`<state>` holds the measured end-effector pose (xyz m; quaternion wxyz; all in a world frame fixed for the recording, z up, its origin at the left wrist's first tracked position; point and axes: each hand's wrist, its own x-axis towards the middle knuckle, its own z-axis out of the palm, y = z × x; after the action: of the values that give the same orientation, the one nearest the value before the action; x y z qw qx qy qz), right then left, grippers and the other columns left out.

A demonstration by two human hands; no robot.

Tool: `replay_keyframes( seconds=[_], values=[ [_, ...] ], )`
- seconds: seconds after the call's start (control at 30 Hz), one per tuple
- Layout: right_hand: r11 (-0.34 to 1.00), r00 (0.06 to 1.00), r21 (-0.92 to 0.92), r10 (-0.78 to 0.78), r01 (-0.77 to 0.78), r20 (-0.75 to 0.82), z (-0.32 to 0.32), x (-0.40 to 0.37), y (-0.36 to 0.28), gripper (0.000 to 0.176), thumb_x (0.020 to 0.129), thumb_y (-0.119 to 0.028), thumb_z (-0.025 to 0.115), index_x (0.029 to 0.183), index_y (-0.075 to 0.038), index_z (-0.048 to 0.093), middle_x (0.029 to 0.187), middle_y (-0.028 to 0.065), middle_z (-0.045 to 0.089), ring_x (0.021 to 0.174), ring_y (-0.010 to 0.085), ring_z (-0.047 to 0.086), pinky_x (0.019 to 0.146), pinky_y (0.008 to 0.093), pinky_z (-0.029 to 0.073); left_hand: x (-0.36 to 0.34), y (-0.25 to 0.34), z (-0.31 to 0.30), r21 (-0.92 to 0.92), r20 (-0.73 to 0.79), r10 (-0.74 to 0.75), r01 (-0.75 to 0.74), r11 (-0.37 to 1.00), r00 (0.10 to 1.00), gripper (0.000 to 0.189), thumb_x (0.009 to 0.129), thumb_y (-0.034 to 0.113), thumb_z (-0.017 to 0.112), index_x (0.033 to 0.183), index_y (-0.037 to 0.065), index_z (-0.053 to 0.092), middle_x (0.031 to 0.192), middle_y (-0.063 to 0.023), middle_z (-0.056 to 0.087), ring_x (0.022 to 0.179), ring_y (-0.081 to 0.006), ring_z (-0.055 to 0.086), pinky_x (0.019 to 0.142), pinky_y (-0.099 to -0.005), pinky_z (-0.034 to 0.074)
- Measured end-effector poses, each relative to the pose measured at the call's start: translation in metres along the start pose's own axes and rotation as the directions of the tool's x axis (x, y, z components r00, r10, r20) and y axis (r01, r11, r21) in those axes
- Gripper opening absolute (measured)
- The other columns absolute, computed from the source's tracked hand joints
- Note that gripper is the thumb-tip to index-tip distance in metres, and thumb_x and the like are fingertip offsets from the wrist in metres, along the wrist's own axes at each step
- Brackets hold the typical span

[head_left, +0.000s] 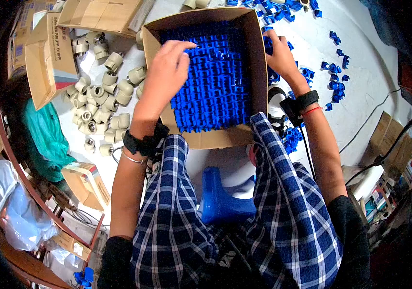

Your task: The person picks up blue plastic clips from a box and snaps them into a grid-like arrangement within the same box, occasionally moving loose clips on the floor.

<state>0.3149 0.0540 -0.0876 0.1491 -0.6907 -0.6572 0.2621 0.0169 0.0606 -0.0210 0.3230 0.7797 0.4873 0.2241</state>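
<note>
An open cardboard box (215, 139) stands in front of my knees, filled with rows of blue plastic clips (210, 86). Over the box's left side, my left hand (168, 67) touches or hovers just above the clips, its fingers bent; whether anything is between the fingertips is hidden. Just outside the box's right wall is my right hand (279, 54), thumb and fingers curled together beside loose blue clips (268, 44). What its fingertips hold, if anything, cannot be made out.
Beige pipe elbows (102, 103) lie in a pile on the left, near open cartons (51, 62) and a green bag (47, 139). More blue clips (336, 86) are scattered at right. A blue stool (225, 204) is between my legs. Cables run along the right.
</note>
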Motion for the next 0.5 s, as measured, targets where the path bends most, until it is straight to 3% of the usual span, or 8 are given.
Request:
replay_keyframes(
  seconds=[0.07, 0.17, 0.2, 0.4, 0.5],
  values=[
    [1.0, 1.0, 0.004, 0.021, -0.021, -0.002, 0.0, -0.002, -0.003, 0.051, 0.073, -0.016, 0.069, 0.118, -0.016, 0.044, 0.104, 0.0275, 0.048, 0.088, 0.0461, 0.056, 0.079, 0.0468, 0.049, -0.003, 0.002, 0.007, 0.112, 0.168, 0.041, -0.06, 0.992, 0.985, 0.032, 0.084, 0.008, 0.049, 0.115, 0.007, 0.057, 0.112, -0.0159, 0.055, 0.106, -0.0328, 0.052, 0.093, -0.0388, 0.042],
    [0.999, 0.999, 0.005, 0.044, -0.044, -0.005, -0.002, -0.003, -0.006, 0.05, 0.073, -0.014, 0.069, 0.117, -0.017, 0.045, 0.106, 0.0264, 0.048, 0.089, 0.0451, 0.057, 0.079, 0.0466, 0.049, -0.003, 0.006, 0.016, 0.266, 0.161, 0.11, -0.15, 0.952, 0.981, 0.036, 0.083, 0.01, 0.05, 0.119, 0.01, 0.055, 0.115, -0.0137, 0.054, 0.109, -0.032, 0.05, 0.095, -0.0406, 0.04],
    [0.999, 0.999, 0.002, 0.047, -0.047, -0.007, -0.003, -0.003, -0.006, 0.05, 0.072, -0.014, 0.069, 0.116, -0.017, 0.046, 0.106, 0.0255, 0.049, 0.089, 0.0442, 0.057, 0.079, 0.0463, 0.049, -0.002, 0.008, 0.018, 0.286, 0.2, 0.085, -0.141, 0.948, 0.976, 0.042, 0.083, 0.011, 0.051, 0.125, 0.011, 0.052, 0.126, -0.0129, 0.05, 0.119, -0.0326, 0.045, 0.1, -0.0425, 0.037],
    [0.998, 0.998, 0.067, 0.015, -0.011, -0.059, 0.002, -0.005, 0.002, 0.047, 0.072, -0.014, 0.07, 0.113, -0.017, 0.049, 0.107, 0.0224, 0.049, 0.09, 0.0403, 0.058, 0.079, 0.0441, 0.05, -0.006, 0.012, 0.031, 0.303, 0.285, 0.038, -0.128, 0.944, 0.958, 0.049, 0.084, 0.012, 0.052, 0.132, 0.014, 0.046, 0.141, -0.0114, 0.038, 0.133, -0.0344, 0.03, 0.107, -0.0484, 0.028],
    [0.997, 0.999, 0.075, -0.004, 0.008, -0.055, 0.004, -0.005, 0.007, 0.046, 0.072, -0.013, 0.07, 0.113, -0.017, 0.05, 0.107, 0.0221, 0.049, 0.091, 0.0403, 0.057, 0.08, 0.0435, 0.05, -0.01, 0.015, 0.033, 0.339, 0.238, 0.024, -0.106, 0.935, 0.971, 0.048, 0.084, 0.012, 0.052, 0.132, 0.015, 0.047, 0.14, -0.0109, 0.039, 0.133, -0.0351, 0.03, 0.107, -0.0509, 0.026]
  ],
)
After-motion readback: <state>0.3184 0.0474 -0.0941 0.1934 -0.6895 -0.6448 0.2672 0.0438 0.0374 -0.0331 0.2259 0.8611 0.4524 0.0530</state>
